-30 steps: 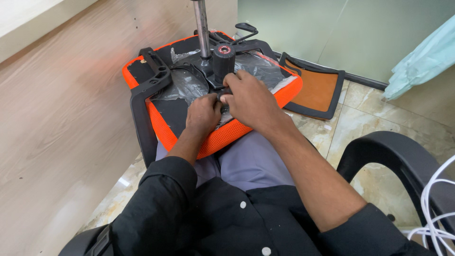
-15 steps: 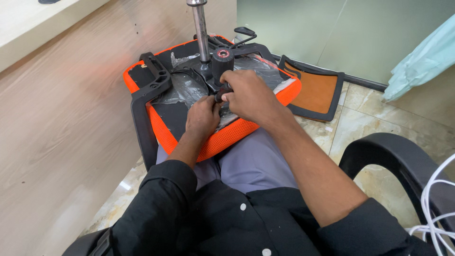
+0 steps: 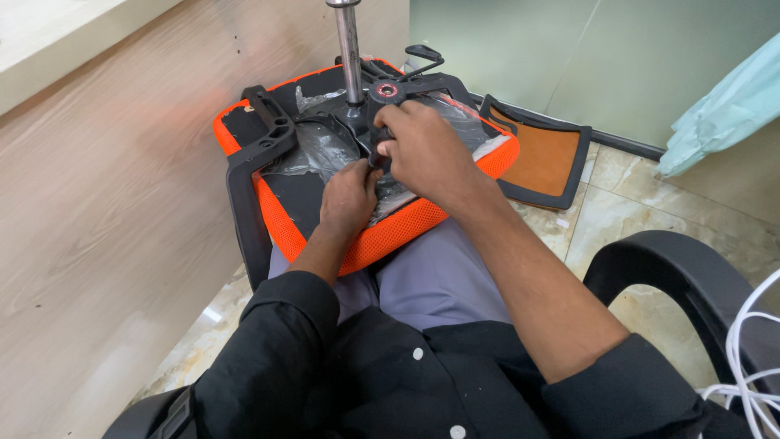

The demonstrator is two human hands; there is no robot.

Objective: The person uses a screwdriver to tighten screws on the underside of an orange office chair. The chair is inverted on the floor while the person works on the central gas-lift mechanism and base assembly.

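While both hands — left hand (image 3: 348, 195), right hand (image 3: 422, 150) — pinch a dark tool (image 3: 376, 156), a steel post (image 3: 349, 49) crowds them.

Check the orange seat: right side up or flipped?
Flipped. The orange seat lies underside up on the person's lap: black mechanism plate and metal gas-lift column point upward, with both hands working at it.
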